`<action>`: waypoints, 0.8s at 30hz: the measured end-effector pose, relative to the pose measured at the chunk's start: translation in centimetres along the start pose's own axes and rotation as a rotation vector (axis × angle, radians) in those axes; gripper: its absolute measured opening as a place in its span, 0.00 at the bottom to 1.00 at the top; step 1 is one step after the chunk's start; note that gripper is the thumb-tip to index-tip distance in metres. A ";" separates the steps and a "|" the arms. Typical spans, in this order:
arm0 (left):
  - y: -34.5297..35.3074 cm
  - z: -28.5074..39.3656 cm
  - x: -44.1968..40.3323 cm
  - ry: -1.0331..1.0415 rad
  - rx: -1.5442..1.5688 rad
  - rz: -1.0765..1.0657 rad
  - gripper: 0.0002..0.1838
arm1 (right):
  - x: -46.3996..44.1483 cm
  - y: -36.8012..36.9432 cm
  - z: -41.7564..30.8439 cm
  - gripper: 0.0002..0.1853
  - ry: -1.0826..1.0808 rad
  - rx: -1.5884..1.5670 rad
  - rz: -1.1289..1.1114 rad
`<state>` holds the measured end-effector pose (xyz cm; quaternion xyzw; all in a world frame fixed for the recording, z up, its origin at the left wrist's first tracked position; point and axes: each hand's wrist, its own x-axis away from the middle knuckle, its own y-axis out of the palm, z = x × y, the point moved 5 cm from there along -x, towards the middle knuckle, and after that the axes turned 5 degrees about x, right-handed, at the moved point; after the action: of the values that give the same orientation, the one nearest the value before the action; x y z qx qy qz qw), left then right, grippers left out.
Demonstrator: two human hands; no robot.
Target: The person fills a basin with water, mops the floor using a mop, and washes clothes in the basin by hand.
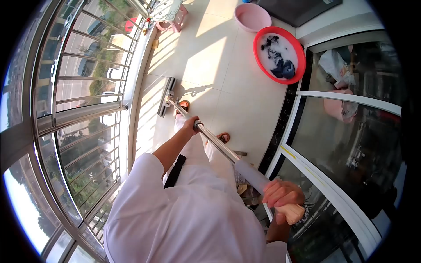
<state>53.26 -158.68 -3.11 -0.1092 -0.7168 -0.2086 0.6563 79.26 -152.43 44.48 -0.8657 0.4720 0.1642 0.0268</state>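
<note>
A long-handled mop (215,139) slants across the view in front of my body. Its wide, flat grey head (167,97) is at the far end, by my foot on the window side; whether it touches the floor I cannot tell. My left hand (191,126) is wrapped round the metal pole, partway down. Closer to me, my right hand (283,193) grips the upper end, just past a grey sleeve (252,174) on the pole.
Pale floor tiles (232,70) carry striped sunlight. A red basin (257,59) of suds and dark cloth stands at the right, beside a pink basin (253,17). A small stool (169,13) is at the back. Railed windows (83,79) line the left, glass doors (351,118) the right.
</note>
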 end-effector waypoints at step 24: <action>-7.1 -12.5 8.3 0.227 0.307 -0.003 0.10 | 8.2 -2.2 -5.1 0.19 -0.014 0.050 -0.020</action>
<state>60.46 -171.48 4.57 0.0175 -0.6615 -0.1087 0.7418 86.52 -158.83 46.48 -0.8684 0.4670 0.1580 0.0533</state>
